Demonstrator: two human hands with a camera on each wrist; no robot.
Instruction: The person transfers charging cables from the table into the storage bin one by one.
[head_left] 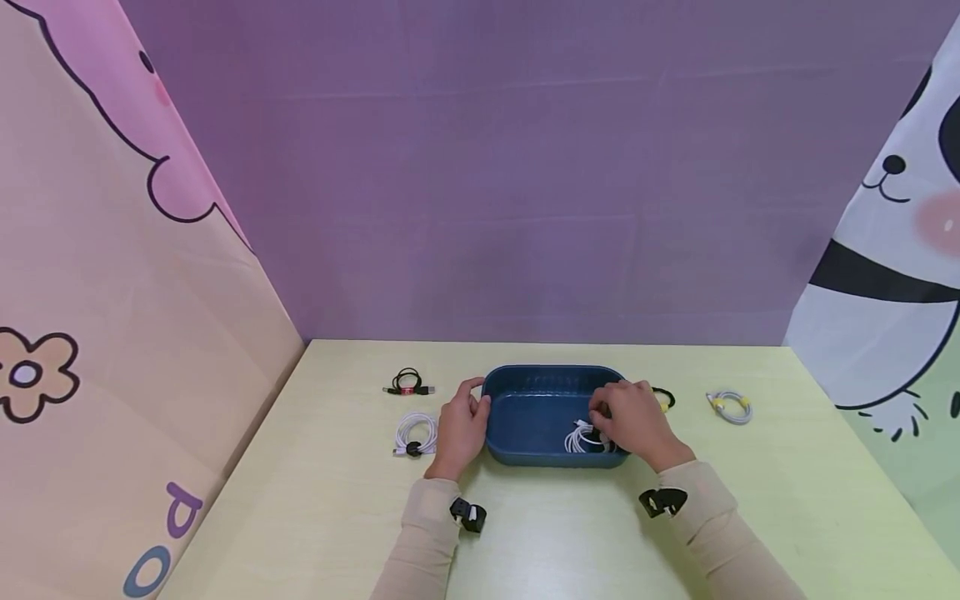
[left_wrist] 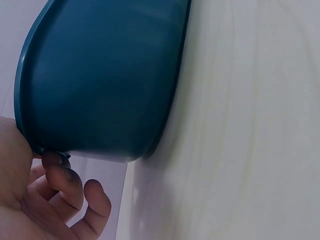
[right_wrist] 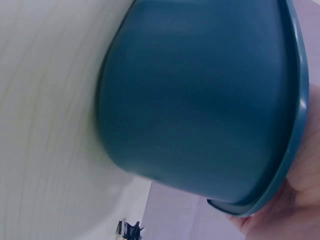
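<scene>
A dark blue oblong tray (head_left: 525,458) stands on the table. At its left end my left hand (head_left: 461,429) grips the rim, with curled fingers seen beside the tray's corner in the left wrist view. My right hand (head_left: 633,421) reaches over the right end, its fingertips bent down at a coiled white cable (head_left: 577,442) with a dark tie, which lies in the tray's front right corner. The fingers partly cover that cable. In the right wrist view the tray wall (right_wrist: 200,100) hides the fingertips and the cable.
Left of the tray lie a black cable (head_left: 407,383) with a red tie and a coiled white cable (head_left: 416,433) with a black tie. Beyond the right hand a black cable (head_left: 666,396) is partly hidden. Farther right sits a pale cable (head_left: 731,407) with yellow ties.
</scene>
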